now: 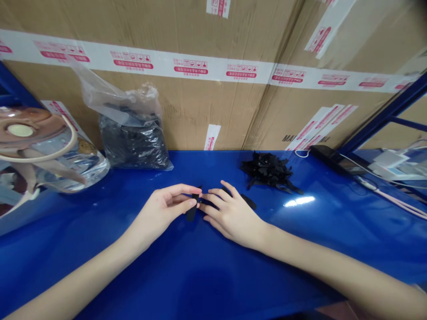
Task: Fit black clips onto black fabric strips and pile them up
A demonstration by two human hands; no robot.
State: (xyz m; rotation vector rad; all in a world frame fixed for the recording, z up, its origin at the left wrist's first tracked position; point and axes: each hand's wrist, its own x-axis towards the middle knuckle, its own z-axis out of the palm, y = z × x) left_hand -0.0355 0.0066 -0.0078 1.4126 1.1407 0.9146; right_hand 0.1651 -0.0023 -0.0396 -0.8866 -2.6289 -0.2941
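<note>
Between the thumb and fingers of my left hand (170, 204) is a small flat black strip (191, 213), its lower end pointing toward me. Close by on the right is my right hand (230, 211), palm down with the fingers spread. Its fingertips reach to the strip's edge; whether they touch it I cannot tell. Another black piece (248, 202) sticks out from behind my right hand, partly covered by it. Farther back on the right lies a loose pile of similar black pieces (267, 170).
A clear plastic bag (133, 138) full of black pieces stands at the back left, beside a large transparent bottle (90, 164) with a strap. Cardboard boxes (207, 106) wall off the rear of the blue table (207, 275). At right lie a black device (333, 159) and cables (393, 198).
</note>
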